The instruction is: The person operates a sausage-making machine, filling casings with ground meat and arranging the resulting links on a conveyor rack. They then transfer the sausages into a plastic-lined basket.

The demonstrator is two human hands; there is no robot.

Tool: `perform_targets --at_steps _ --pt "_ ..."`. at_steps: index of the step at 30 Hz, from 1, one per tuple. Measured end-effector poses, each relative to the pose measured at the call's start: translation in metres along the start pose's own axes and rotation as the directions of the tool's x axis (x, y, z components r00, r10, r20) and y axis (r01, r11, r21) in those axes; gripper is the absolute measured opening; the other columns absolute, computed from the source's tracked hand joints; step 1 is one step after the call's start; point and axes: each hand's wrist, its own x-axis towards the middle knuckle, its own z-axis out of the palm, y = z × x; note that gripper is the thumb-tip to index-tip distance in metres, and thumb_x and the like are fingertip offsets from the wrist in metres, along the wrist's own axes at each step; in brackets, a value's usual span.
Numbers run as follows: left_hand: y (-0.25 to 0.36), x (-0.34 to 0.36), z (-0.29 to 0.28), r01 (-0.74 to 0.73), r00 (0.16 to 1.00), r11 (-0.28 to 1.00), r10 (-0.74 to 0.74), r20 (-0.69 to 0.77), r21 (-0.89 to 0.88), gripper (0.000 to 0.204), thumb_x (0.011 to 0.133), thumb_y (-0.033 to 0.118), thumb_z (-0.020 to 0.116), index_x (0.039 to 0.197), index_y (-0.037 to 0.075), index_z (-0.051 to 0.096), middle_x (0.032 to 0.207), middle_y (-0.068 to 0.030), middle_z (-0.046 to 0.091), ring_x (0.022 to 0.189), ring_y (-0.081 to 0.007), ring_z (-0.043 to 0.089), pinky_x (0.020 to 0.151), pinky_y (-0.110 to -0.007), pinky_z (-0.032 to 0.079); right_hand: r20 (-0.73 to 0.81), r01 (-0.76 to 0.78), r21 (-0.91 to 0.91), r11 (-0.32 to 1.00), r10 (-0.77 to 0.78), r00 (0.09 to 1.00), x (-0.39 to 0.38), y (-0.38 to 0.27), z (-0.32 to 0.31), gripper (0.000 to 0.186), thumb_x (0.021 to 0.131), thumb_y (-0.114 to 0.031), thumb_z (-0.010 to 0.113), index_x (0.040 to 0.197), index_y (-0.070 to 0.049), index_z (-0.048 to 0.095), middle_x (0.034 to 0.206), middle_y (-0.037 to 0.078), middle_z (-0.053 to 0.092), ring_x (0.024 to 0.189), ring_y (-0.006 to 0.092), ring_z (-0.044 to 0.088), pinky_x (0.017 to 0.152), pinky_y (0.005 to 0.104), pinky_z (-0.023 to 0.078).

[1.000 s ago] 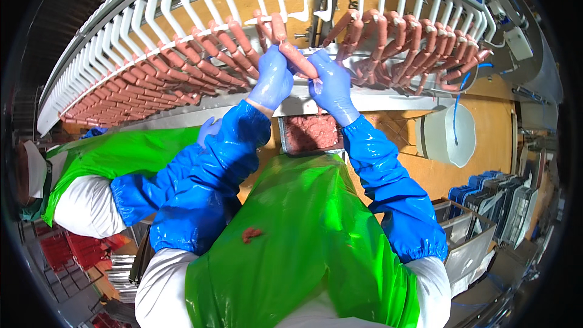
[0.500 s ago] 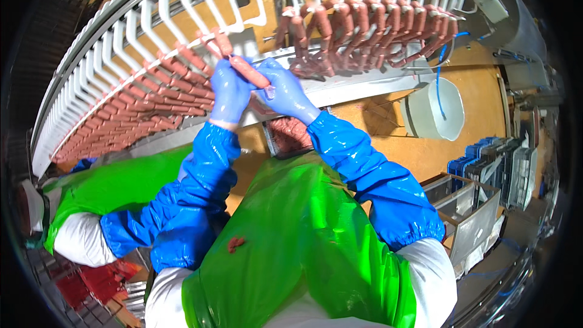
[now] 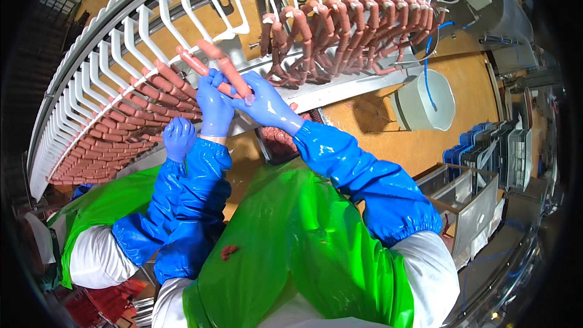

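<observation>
"Steeper now: that sausage link (image 3: 232, 74) has swung more upright than it was half a second ago, and a co-worker's hand (image 3: 179, 138) has come into the open beside our left sleeve (image 3: 205, 173). Biggest first, what have you got?"

"White hook rack (image 3: 144, 24) arching across the far side, then the green apron (image 3: 303, 231) at the near side. The left row of links (image 3: 115, 130) hangs thick; the right row (image 3: 358, 30) droops in loops. Pink meat (image 3: 279, 143) sits just beyond the apron."

"And our grips?"

"Left grip (image 3: 215, 104) is curled closed around a second link (image 3: 193, 61), which slants out far and left. Right grip (image 3: 265, 102), just to the right, is clamped on the near end of the sausage link, by a scrap of casing (image 3: 249, 98). Whether both links join, I can't tell from here."

"How will it handle?"

"Light and limp, I'd judge, with a slick skin that could split. I'd pinch at the narrow joints or the casing end, never squeeze the plump middle."

"Anything else different?"

"Both rows have slid slightly left in my view, and the second link shows more clearly apart from the first."
</observation>
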Motion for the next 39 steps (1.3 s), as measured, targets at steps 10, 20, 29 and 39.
perform_targets --at_steps 10,20,29,39 --pt "0.005 0.01 -0.03 -0.032 0.999 0.999 0.032 0.028 -0.016 0.013 0.095 0.015 0.051 0.09 0.005 0.057 0.08 -0.0031 0.058 0.075 -0.0176 0.057 0.066 -0.032 0.046 -0.026 0.014 -0.199 0.98 -0.019 0.999 0.008 0.002 0.019 0.025 0.086 -0.02 0.067 0.095 0.002 0.066 0.086 0.018 0.066 0.082 0.0239 0.066 0.07 0.0362 0.051" --pt "0.033 -0.007 -0.035 0.027 0.999 0.996 -0.026 0.02 -0.08 0.009 0.097 0.012 0.041 0.095 0.01 0.049 0.079 -0.0008 0.052 0.08 -0.0187 0.057 0.08 -0.038 0.05 0.315 -0.462 0.397 0.793 0.355 0.88 -0.01 -0.017 0.056 0.04 0.092 -0.036 0.065 0.109 -0.001 0.058 0.088 0.002 0.056 0.067 0.0065 0.05 0.057 0.0211 0.041" --pt "0.052 -0.002 -0.044 -0.042 0.997 0.994 0.035 0.063 0.106 0.012 0.097 0.013 0.043 0.089 0.007 0.051 0.078 -0.002 0.052 0.074 -0.0186 0.056 0.064 -0.034 0.047 0.185 -0.27 0.096 0.958 0.249 0.951 0.017 -0.016 0.06 0.028 0.083 -0.017 0.073 0.101 0.001 0.06 0.084 0.003 0.059 0.076 0.0122 0.055 0.069 0.0292 0.047" --pt "0.041 -0.009 -0.097 -0.375 0.867 0.762 0.489 -0.091 0.528 0.016 0.097 0.008 0.046 0.107 -0.002 0.052 0.1 -0.0096 0.054 0.095 -0.0166 0.054 0.082 -0.032 0.047 -0.449 0.117 -0.321 0.94 -0.259 0.855 0.048 0.006 0.02 0.046 0.081 -0.024 0.077 0.112 0.002 0.055 0.105 0.013 0.056 0.093 0.0218 0.057 0.081 0.0363 0.048"
